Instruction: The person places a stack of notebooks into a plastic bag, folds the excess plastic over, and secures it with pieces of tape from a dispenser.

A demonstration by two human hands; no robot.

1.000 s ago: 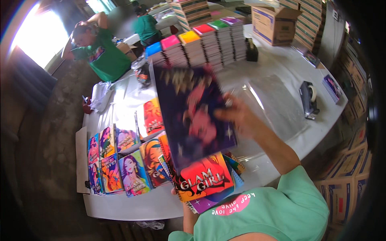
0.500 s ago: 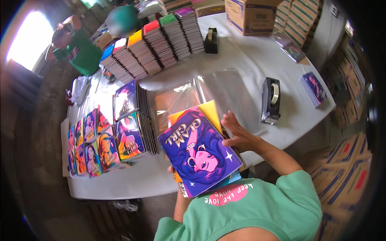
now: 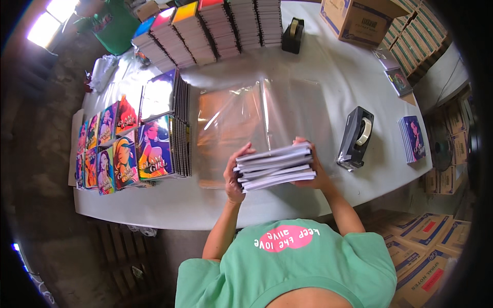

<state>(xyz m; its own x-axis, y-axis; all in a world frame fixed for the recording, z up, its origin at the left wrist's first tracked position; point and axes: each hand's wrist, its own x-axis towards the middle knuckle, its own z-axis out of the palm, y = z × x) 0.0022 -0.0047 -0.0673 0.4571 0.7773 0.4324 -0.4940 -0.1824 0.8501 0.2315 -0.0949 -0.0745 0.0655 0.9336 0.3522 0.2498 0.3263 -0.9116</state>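
Both hands hold a small stack of spiral notebooks (image 3: 275,167) on edge, page edges toward me, just above the white table (image 3: 318,77). My left hand (image 3: 234,173) grips the stack's left end and my right hand (image 3: 313,169) grips its right end. Right behind the stack lies a pile of clear plastic bags (image 3: 241,118), flat on the table. To the left stand piles of notebooks with colourful covers (image 3: 154,146).
A black tape dispenser (image 3: 355,137) sits right of my hands; a second one (image 3: 294,35) stands at the back. Rows of stacked notebooks (image 3: 205,31) line the far side. Cardboard boxes (image 3: 359,18) surround the table. A person in green (image 3: 110,23) is at far left.
The notebooks, earlier held up with the cover facing me, are now turned on edge and lowered toward the table. Both hands grip the ends. The view has tilted down.
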